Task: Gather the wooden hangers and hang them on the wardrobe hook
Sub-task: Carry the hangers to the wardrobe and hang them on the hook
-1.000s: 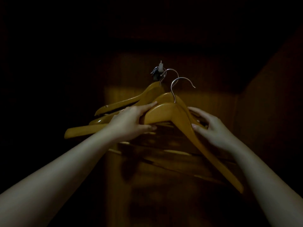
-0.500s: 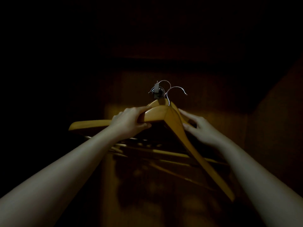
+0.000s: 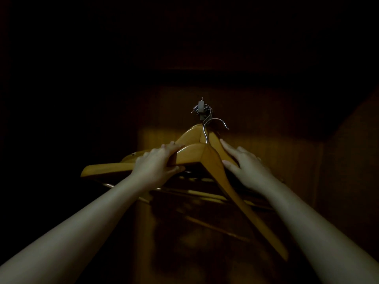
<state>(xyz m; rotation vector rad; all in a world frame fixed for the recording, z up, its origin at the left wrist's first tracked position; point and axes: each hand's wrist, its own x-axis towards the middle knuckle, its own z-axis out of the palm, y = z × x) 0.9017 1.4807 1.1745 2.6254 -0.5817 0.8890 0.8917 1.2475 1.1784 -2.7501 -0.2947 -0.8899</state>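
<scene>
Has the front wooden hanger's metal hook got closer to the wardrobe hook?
Yes. The front wooden hanger's metal hook closed in on the wardrobe hook, not yet on it.

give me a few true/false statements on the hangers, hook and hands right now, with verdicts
1. The left hand grips the front hanger near its peak. True.
2. The front hanger's metal hook is already on the wardrobe hook. False: it curves free, below and right of it.
3. Other hanger hooks are already looped at the wardrobe hook. True.
4. The right hand is clenched round a hanger. False: its fingers lie stretched out along the hangers' right side.
5. The hangers are plastic. False: they are wooden.
</scene>
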